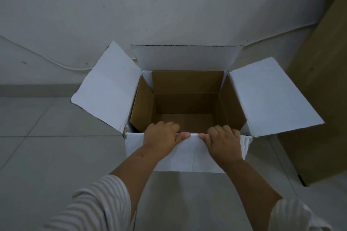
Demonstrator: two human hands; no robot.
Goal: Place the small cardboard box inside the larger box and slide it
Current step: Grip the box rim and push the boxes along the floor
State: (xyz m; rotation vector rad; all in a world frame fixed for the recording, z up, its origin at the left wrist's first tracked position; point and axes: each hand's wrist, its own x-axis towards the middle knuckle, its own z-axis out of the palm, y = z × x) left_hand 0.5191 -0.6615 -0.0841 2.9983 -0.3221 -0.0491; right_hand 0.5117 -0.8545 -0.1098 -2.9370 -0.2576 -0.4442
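Gripping the near rim of the larger box (187,84), left hand (161,137) and right hand (223,141) clasp its white near flap (189,154); brown small cardboard box (185,103) sits nested inside, open.

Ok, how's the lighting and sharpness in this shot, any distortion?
Head view: dim, flat, bluish light; no glare. The box inside falls into shadow toward the bottom. Wide-angle bending curves the floor line and wall cable. Both hands on the near flap look slightly soft.
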